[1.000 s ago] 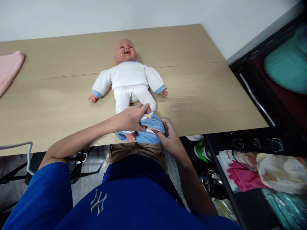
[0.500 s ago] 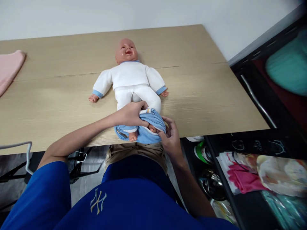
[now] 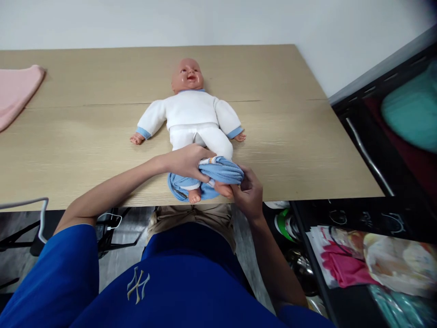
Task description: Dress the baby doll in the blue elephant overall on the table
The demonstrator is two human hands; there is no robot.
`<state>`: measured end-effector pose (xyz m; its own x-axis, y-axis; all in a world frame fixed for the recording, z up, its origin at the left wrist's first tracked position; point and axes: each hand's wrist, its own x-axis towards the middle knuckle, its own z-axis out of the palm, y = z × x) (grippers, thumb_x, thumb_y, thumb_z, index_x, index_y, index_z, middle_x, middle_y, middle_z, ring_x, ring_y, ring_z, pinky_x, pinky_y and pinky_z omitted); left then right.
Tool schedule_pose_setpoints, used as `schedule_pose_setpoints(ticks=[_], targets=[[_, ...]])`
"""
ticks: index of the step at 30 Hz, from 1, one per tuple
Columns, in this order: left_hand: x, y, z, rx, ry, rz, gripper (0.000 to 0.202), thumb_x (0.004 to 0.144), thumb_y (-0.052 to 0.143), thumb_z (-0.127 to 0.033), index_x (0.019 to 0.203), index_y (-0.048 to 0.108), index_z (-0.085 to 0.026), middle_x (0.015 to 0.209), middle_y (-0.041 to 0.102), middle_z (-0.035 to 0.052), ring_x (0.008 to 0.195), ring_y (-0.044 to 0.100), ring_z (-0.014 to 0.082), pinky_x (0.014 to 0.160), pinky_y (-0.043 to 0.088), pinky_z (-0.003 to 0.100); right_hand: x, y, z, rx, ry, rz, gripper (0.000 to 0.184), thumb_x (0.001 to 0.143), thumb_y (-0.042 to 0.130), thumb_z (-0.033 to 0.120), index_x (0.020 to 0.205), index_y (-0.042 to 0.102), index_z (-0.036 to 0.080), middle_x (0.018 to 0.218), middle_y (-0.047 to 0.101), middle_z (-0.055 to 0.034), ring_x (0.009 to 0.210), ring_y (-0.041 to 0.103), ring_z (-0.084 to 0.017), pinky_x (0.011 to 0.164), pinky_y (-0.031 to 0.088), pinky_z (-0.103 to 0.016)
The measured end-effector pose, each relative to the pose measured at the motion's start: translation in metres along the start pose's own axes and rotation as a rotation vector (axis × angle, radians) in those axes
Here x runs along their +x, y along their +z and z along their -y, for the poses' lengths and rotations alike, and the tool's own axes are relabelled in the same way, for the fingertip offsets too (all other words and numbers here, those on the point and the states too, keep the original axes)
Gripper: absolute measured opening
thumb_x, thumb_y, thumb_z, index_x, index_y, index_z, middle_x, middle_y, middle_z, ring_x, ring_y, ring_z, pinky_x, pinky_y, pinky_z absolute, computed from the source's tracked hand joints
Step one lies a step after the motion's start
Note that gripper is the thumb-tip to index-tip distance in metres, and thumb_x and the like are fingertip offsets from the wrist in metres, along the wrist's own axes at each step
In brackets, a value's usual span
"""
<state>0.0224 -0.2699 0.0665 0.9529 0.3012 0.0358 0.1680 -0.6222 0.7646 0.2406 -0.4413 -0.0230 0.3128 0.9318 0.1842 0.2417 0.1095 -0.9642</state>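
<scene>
the doll (image 3: 194, 125) has a head (image 3: 187, 75) of smooth, glossy plastic; its white suit (image 3: 191, 107) is soft, matt, fleecy cloth. the blue garment (image 3: 223, 169) at its legs is thin, matt knit cloth. the bench (image 3: 85, 136) is pale wood-grain board, smooth with a dull sheen. the pink cloth (image 3: 17, 91) at the upper left of the frame is soft and matt. the blue shirt (image 3: 191, 282) at the bottom is smooth cloth with a stitched emblem. the bar (image 3: 365, 148) at the right looks like bright metal
</scene>
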Motion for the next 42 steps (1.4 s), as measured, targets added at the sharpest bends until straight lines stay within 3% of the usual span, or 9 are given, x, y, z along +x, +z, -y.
schedule_pose_setpoints(ticks=[5,10,17,23,28,30,34,39,42], targets=[[0.001,-0.008,0.007,-0.051,0.01,0.062,0.022,0.086,0.084,-0.037,0.088,0.068,-0.022,0.08,0.069,-0.0013,0.072,0.056,0.0162,0.072,0.042,0.031,0.014,-0.005,0.006,-0.129,-0.068,0.037,0.023,0.098,0.08,0.045,0.114,0.078,0.029,0.111,0.084,-0.0069,0.106,0.079,-0.033,0.103,0.068,-0.052],[0.001,-0.012,0.013,-0.089,0.03,0.075,0.02,0.09,0.081,-0.033,0.082,0.068,-0.02,0.076,0.064,-0.0017,0.072,0.053,0.0159,0.073,0.044,0.032,0.044,-0.019,0.016,-0.15,-0.244,0.182,0.01,0.092,0.085,0.039,0.098,0.085,0.031,0.125,0.082,-0.0099,0.128,0.075,-0.039,0.122,0.059,-0.06],[0.001,-0.012,0.011,-0.167,0.029,0.076,0.047,0.098,0.087,-0.064,0.1,0.083,-0.018,0.087,0.077,0.0021,0.08,0.063,0.0184,0.081,0.051,0.031,0.094,-0.048,0.034,-0.133,-0.145,0.687,0.047,0.087,0.095,0.068,0.112,0.084,0.03,0.115,0.083,-0.0075,0.117,0.077,-0.04,0.112,0.063,-0.058],[0.005,-0.013,0.009,-0.143,0.053,0.022,0.063,0.095,0.085,-0.081,0.092,0.076,-0.018,0.08,0.07,0.0006,0.075,0.059,0.0179,0.078,0.049,0.032,0.104,-0.052,0.034,-0.146,-0.286,0.658,0.058,0.088,0.086,0.087,0.093,0.075,0.03,0.109,0.075,-0.0096,0.109,0.071,-0.037,0.108,0.061,-0.057],[-0.003,-0.015,-0.008,0.006,-0.099,-0.104,0.063,0.101,0.075,-0.083,0.104,0.073,-0.02,0.082,0.068,0.0009,0.075,0.059,0.0198,0.076,0.044,0.033,0.113,-0.043,0.019,-0.008,-0.033,0.63,0.073,0.09,0.073,0.102,0.089,0.066,0.029,0.081,0.058,-0.0005,0.074,0.055,-0.023,0.07,0.054,-0.038],[-0.011,-0.018,-0.016,0.109,-0.187,-0.165,0.059,0.102,0.078,-0.078,0.109,0.072,-0.02,0.085,0.067,0.0015,0.077,0.06,0.0213,0.077,0.043,0.034,0.118,-0.039,0.015,0.033,0.053,0.638,0.071,0.089,0.078,0.099,0.097,0.068,0.029,0.08,0.058,0.0017,0.072,0.053,-0.02,0.066,0.049,-0.034],[-0.035,-0.028,-0.027,0.284,-0.24,-0.17,0.055,0.099,0.083,-0.072,0.112,0.072,-0.02,0.097,0.07,0.0066,0.097,0.065,0.0291,0.089,0.047,0.038,0.129,-0.037,0.014,0.037,0.041,0.682,0.061,0.093,0.083,0.088,0.102,0.071,0.028,0.09,0.063,-0.0002,0.081,0.059,-0.022,0.075,0.055,-0.036],[-0.065,-0.029,-0.025,0.32,-0.286,-0.207,0.041,0.101,0.08,-0.062,0.102,0.071,-0.022,0.116,0.07,0.0118,0.116,0.062,0.0343,0.106,0.051,0.047,0.133,-0.032,0.014,0.009,-0.133,0.603,0.048,0.093,0.091,0.071,0.097,0.069,0.029,0.121,0.074,-0.0085,0.119,0.072,-0.032,0.11,0.062,-0.049],[-0.072,-0.014,-0.015,0.271,-0.294,-0.351,0.029,0.106,0.069,-0.052,0.107,0.07,-0.023,0.135,0.071,0.0147,0.127,0.062,0.0347,0.119,0.05,0.053,0.13,-0.019,0.008,0.061,-0.093,0.491,0.043,0.098,0.088,0.063,0.101,0.061,0.03,0.111,0.076,-0.0057,0.106,0.075,-0.028,0.098,0.064,-0.044]])
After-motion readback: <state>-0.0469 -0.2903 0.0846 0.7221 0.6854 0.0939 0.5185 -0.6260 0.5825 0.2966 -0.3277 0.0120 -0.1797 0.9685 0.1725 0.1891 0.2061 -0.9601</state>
